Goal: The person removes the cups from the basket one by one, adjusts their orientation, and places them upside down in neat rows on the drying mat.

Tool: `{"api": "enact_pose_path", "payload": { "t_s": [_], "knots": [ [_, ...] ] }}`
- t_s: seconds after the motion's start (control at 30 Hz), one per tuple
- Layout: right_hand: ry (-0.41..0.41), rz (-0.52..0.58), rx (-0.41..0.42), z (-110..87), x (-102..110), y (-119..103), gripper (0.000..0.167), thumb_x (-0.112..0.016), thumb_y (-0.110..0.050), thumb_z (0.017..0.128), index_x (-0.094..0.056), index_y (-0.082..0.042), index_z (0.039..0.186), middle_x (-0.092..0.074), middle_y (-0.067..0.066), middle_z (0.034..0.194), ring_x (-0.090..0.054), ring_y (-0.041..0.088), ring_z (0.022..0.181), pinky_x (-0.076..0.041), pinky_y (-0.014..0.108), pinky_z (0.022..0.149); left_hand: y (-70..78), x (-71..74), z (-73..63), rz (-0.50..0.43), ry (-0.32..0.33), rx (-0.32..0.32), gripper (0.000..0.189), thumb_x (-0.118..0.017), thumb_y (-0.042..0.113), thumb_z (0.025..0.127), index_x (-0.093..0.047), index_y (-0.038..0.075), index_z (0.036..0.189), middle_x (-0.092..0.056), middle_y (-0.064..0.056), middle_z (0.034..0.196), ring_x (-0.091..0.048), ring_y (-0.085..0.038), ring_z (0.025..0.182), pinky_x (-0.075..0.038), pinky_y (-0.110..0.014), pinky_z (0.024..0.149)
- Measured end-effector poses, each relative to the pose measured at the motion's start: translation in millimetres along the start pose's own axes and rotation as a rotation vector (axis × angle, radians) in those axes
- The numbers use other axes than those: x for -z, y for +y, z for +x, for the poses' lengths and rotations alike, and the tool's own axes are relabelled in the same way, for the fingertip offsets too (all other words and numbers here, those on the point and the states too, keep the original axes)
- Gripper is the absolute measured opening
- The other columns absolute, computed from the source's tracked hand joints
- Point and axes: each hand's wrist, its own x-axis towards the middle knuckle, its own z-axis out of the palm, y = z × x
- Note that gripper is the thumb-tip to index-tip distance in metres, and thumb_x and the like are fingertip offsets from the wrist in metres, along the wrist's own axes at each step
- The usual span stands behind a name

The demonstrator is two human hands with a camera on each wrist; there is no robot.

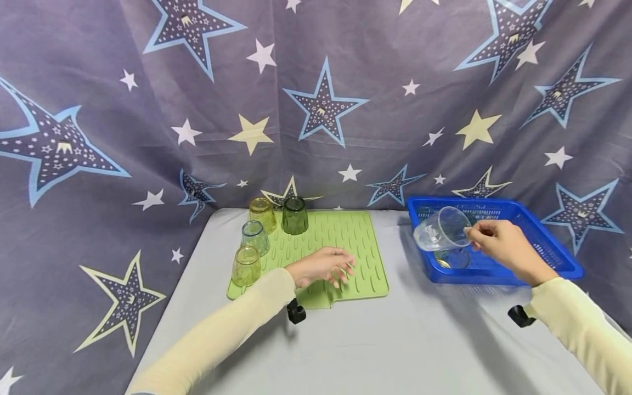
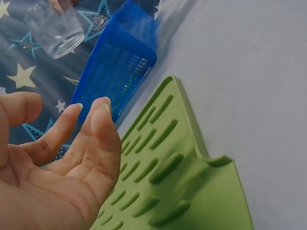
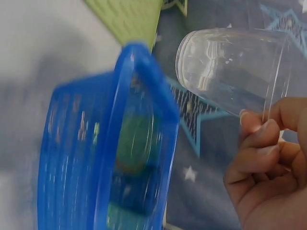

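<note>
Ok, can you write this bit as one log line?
right hand: pinches tilted clear cup above blue basket | left hand: holds nothing, above green mat | four cups: on mat

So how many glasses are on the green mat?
4: amber glass at the back left, dark green glass to its right, bluish glass in front of the amber, yellow glass frontmost.

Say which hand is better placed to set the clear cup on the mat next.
Probably the left hand, after a handover: it's empty above the mat; the right hand holds the cup near the basket.
</note>
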Motion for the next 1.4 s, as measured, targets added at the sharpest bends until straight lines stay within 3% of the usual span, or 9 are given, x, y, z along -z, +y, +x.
{"api": "enact_pose_path", "payload": {
  "t_s": [0.27,0.47,0.57,0.67,0.77,1.1,1.23,1.4],
  "knots": [
    [-0.078,0.16,0.046,-9.6,-30.0,-36.1,0.038,-0.058,-0.036,0.107,-0.065,-0.007,0.083,-0.062,0.006,0.074,-0.053,0.015,0.061,-0.046,0.029,0.053,2.0,-11.6,8.0,-0.113,-0.035,-0.002,0.052,-0.049,0.039,0.109,-0.058,-0.007,0.132,-0.053,-0.038,0.136,-0.068,-0.024,0.088,-0.059,-0.032,0.074],
    [-0.144,0.234,0.064,-12.7,-50.1,-53.1,0.037,-0.058,-0.039,0.106,-0.067,-0.011,0.084,-0.062,0.009,0.074,-0.049,0.017,0.056,-0.045,0.031,0.05,8.4,-25.2,12.6,-0.218,-0.148,0.0,0.069,-0.036,0.047,0.111,-0.046,-0.015,0.139,-0.051,-0.041,0.136,-0.071,-0.03,0.09,-0.06,-0.039,0.081],
    [-0.16,0.239,0.057,-13.4,-56.5,-57.9,0.037,-0.058,-0.042,0.106,-0.067,-0.013,0.084,-0.062,0.007,0.074,-0.05,0.018,0.055,-0.045,0.031,0.049,10.6,-32.5,14.4,-0.245,-0.216,0.0,0.073,-0.031,0.054,0.11,-0.043,-0.012,0.141,-0.056,-0.039,0.13,-0.071,-0.033,0.091,-0.06,-0.04,0.081],
    [-0.173,0.246,0.067,-12.9,-63.0,-58.7,0.038,-0.058,-0.042,0.106,-0.067,-0.013,0.083,-0.062,0.005,0.074,-0.052,0.018,0.056,-0.047,0.032,0.051,11.1,-38.9,14.9,-0.284,-0.265,-0.011,0.075,-0.028,0.06,0.108,-0.038,-0.002,0.149,-0.06,-0.034,0.124,-0.069,-0.035,0.092,-0.059,-0.04,0.082],
    [-0.178,0.259,0.096,-11.6,-69.2,-55.9,0.036,-0.059,-0.04,0.106,-0.067,-0.013,0.083,-0.062,0.005,0.073,-0.053,0.019,0.057,-0.047,0.032,0.051,10.5,-43.2,15.0,-0.33,-0.293,-0.035,0.074,-0.027,0.062,0.108,-0.035,0.004,0.154,-0.06,-0.032,0.123,-0.066,-0.033,0.094,-0.058,-0.039,0.084],
    [-0.212,0.358,0.095,-12.3,-80.7,-50.4,0.037,-0.059,-0.039,0.106,-0.068,-0.009,0.087,-0.057,0.008,0.066,-0.052,0.021,0.055,-0.047,0.032,0.05,10.3,-41.9,15.4,-0.504,-0.207,-0.081,0.056,-0.04,0.046,0.109,-0.038,0.01,0.153,-0.057,-0.013,0.123,-0.06,-0.024,0.093,-0.052,-0.029,0.08],
    [-0.202,0.334,0.078,-11.6,-83.0,-49.4,0.04,-0.058,-0.046,0.105,-0.07,-0.012,0.087,-0.058,0.007,0.066,-0.054,0.025,0.056,-0.048,0.033,0.051,11.4,-36.4,13.2,-0.474,-0.171,-0.104,0.055,-0.041,0.044,0.109,-0.038,0.009,0.152,-0.058,-0.013,0.123,-0.057,-0.02,0.091,-0.049,-0.027,0.08],
    [-0.118,0.19,0.043,-11.2,-80.8,-36.1,0.038,-0.061,-0.053,0.101,-0.072,-0.017,0.092,-0.066,0.004,0.075,-0.062,0.029,0.062,-0.052,0.035,0.055,16.6,-21.8,8.4,-0.348,-0.117,-0.142,0.057,-0.045,0.044,0.108,-0.042,0.005,0.15,-0.061,-0.013,0.123,-0.058,-0.019,0.089,-0.048,-0.027,0.08]
  ]
}}
